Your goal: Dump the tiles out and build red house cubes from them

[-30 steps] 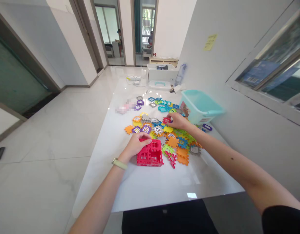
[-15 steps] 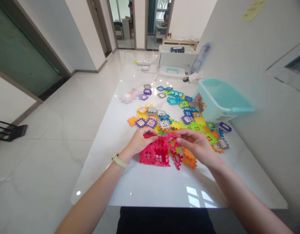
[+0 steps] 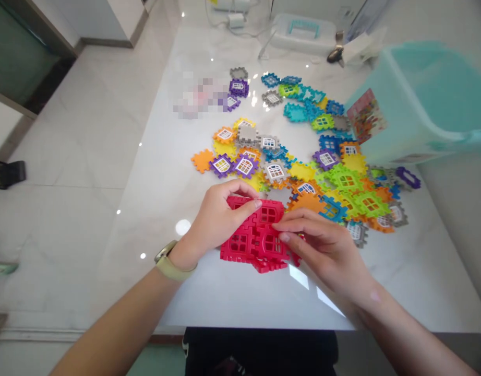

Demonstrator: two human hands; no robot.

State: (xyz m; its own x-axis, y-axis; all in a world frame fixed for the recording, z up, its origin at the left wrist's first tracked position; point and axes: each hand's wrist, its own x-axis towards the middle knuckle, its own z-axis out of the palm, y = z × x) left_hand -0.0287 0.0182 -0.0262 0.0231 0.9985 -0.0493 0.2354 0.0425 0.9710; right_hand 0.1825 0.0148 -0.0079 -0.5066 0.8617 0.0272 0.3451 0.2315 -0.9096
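A red structure of interlocking window tiles [image 3: 239,243] lies on the white table near its front edge. My left hand [image 3: 225,215] grips its upper left, with the thumb on top and the fingers behind the far edge. At the right side, my right hand [image 3: 316,237] pinches a red window tile [image 3: 272,242] between thumb and fingers, laid against the lower right of the structure. Whether that tile's teeth are locked in cannot be seen. Another red piece [image 3: 295,256] shows partly beneath my right hand.
Loose interlocking tiles in yellow, purple, green, blue, orange and grey [image 3: 275,171] spread beyond my hands. A turquoise bin [image 3: 416,115] stands at the right by the wall. At the back are a clear case with a turquoise handle [image 3: 303,32] and a white cable adapter [image 3: 236,21].
The view has tilted down and closer. My right hand has brought the red tile from above the right edge down onto the structure's lower right part. My left hand keeps its grip.
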